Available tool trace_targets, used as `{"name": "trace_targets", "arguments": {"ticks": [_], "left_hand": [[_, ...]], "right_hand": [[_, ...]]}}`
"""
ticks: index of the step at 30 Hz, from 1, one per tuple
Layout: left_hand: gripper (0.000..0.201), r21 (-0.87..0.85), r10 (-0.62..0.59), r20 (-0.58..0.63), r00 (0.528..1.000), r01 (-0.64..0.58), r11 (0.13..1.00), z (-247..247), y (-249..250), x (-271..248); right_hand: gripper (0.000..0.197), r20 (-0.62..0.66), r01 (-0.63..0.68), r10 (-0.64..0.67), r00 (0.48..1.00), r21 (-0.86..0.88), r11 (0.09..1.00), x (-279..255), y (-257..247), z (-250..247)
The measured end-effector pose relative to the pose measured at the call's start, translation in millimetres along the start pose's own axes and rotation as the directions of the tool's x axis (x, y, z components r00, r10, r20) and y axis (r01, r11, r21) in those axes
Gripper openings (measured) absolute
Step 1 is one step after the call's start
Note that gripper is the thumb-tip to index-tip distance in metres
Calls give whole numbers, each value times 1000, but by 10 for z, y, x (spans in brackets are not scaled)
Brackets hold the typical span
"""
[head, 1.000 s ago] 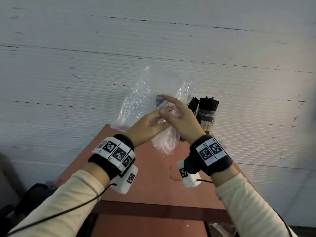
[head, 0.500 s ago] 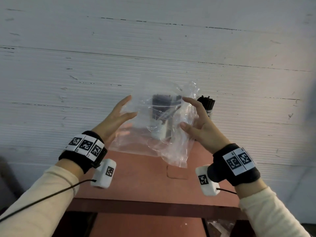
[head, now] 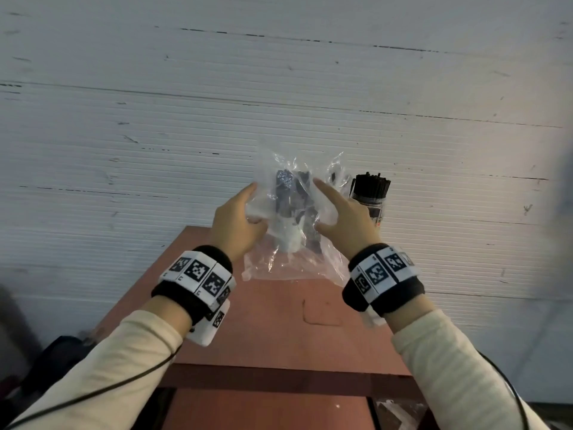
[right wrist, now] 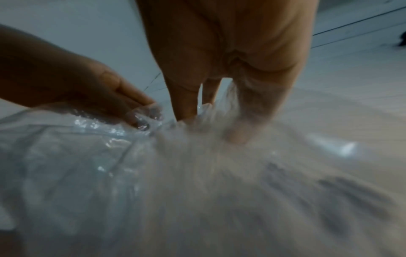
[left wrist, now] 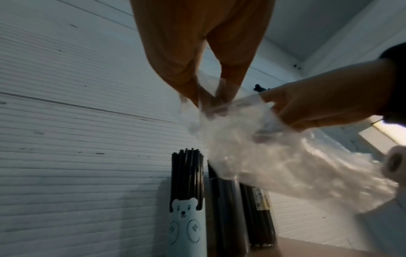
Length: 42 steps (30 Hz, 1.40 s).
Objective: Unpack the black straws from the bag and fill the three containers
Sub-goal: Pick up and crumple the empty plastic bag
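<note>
A clear plastic bag (head: 291,262) hangs crumpled between my hands above the far end of the red table (head: 279,330). My left hand (head: 252,206) pinches its left side between thumb and fingers (left wrist: 191,90). On the bag's right side my right hand (head: 319,206) grips it, index finger stretched out. No straws are plainly visible inside the bag (left wrist: 285,165). Behind it stand three containers of black straws: a pale blue bear-faced one (left wrist: 186,226), a clear middle one (left wrist: 226,208), and a clear labelled one (head: 370,193) to the right.
A white ribbed wall (head: 155,135) rises directly behind the containers. The table's near edge (head: 279,380) lies below my wrists. A dark bag (head: 55,361) sits on the floor at the left, and some plastic (head: 400,411) lies under the table at the right.
Half a second ago my hands held the bag spread wide; now they have come closer together and the bag is bunched between them in front of the containers.
</note>
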State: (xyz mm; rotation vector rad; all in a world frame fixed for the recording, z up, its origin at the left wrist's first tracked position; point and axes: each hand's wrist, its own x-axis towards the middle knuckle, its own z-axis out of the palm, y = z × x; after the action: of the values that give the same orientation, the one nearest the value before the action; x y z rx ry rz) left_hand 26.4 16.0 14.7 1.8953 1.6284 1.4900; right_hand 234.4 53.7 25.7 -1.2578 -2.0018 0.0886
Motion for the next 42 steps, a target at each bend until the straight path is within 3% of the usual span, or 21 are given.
{"name": "trace_targets", "arguments": {"ticks": [3, 6, 9, 11, 14, 16, 18, 23, 27, 29, 32, 35, 38, 42], "left_hand": [[67, -58, 113, 1, 994, -113, 992, 91, 158, 3], [56, -137, 179, -69, 981, -187, 973, 133, 204, 24], [49, -181, 98, -113, 989, -118, 976, 74, 63, 72], [42, -320, -81, -137, 987, 34, 947, 23, -27, 86], [40, -617, -324, 3, 946, 256, 744, -38, -127, 85], [43, -744, -345, 139, 928, 328, 583, -87, -189, 95], [47, -773, -328, 165, 930, 329, 543, -128, -239, 112], [46, -710, -297, 142, 944, 306, 634, -125, -257, 131], [58, -395, -204, 39, 978, 203, 896, -89, -209, 124], [62, -216, -130, -24, 991, 122, 969, -64, -129, 106], [60, -16, -31, -101, 994, 30, 999, -19, -5, 85], [60, 77, 76, -54, 996, -71, 994, 30, 89, 65], [60, 112, 103, 17, 995, -104, 988, 74, 149, 52], [65, -19, 130, 74, 989, -129, 992, 120, 177, 36]], "right_hand": [[75, 36, 27, -26, 999, -21, 999, 88, -115, 50], [69, 4, 54, -55, 999, 78, 995, 128, -176, 61], [68, -32, 49, -44, 998, 140, 989, 75, -162, -19], [68, -41, 31, -24, 999, 201, 979, 15, -119, -73], [68, -55, 8, 9, 998, 307, 952, -59, -25, -110], [66, -58, -2, 23, 998, 338, 941, -90, 45, -106], [65, -55, -19, 40, 998, 342, 940, -120, 97, -106], [61, -44, -81, 101, 994, 318, 945, -135, 174, -62], [62, -8, -121, 124, 992, 170, 978, -67, 178, 32], [65, 31, -173, 172, 985, 45, 984, -38, 130, 68], [69, 66, -217, 224, 972, -99, 971, 1, 14, 127], [70, 100, -196, 213, 972, -151, 969, 55, -105, 165], [73, 147, -133, 142, 979, -71, 989, 74, -246, 155], [77, 150, -8, -39, 988, 303, 953, 9, -430, 122]]}}
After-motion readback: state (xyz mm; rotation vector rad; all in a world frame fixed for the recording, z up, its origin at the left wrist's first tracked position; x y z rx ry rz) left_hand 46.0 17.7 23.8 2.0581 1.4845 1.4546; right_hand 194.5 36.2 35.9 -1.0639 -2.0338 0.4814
